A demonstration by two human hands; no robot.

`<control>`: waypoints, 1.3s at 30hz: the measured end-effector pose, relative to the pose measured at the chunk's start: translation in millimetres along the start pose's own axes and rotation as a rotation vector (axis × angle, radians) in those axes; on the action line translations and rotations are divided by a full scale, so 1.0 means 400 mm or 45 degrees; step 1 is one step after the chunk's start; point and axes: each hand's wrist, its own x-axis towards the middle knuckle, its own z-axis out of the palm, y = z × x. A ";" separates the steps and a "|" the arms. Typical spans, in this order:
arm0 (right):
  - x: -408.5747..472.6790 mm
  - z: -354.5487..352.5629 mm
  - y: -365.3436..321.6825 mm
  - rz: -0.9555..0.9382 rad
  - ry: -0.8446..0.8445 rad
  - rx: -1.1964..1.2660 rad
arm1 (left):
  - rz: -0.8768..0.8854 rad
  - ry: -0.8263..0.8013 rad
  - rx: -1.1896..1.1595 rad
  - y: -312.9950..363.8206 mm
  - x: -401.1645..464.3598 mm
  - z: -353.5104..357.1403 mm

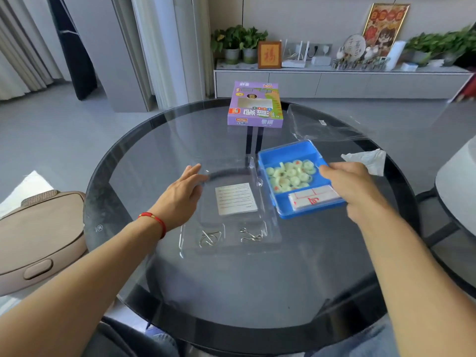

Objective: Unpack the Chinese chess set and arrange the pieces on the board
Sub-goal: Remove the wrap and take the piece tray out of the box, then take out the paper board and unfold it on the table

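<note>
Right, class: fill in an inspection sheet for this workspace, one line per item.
Surface: round glass table.
Job's things: blue tray holding pale chess pieces and folded board; purple box at the far edge.
Clutter: clear plastic insert with leaflet and wire puzzles; plastic bag; tissue.
Hands: left hand rests open on the insert; right hand grips the tray.
Cables: nothing seen on the table.
Surroundings: beige bag, sideboard with plants.

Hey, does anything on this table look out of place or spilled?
Nothing is spilled. The pale chess pieces lie heaped in the blue tray, which the right hand holds tilted. Two metal wire puzzles in the clear plastic insert seem unrelated to chess. A crumpled tissue lies nearby.
</note>
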 end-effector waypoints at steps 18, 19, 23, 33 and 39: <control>-0.022 -0.028 0.083 -0.069 -0.097 -1.123 | 0.183 -0.258 0.434 0.141 0.023 0.054; -0.022 -0.028 0.082 -0.075 -0.101 -1.124 | 0.140 -0.300 0.455 0.147 0.027 0.055; -0.033 -0.038 0.072 -0.124 0.000 -1.132 | 0.032 -0.325 0.549 0.162 0.059 0.046; -0.035 -0.087 0.017 -0.118 0.098 -0.699 | -0.171 0.147 -0.109 0.314 0.211 -0.102; 0.005 -0.144 -0.005 -0.061 0.129 -0.529 | -0.514 -0.086 -0.855 0.421 0.403 0.089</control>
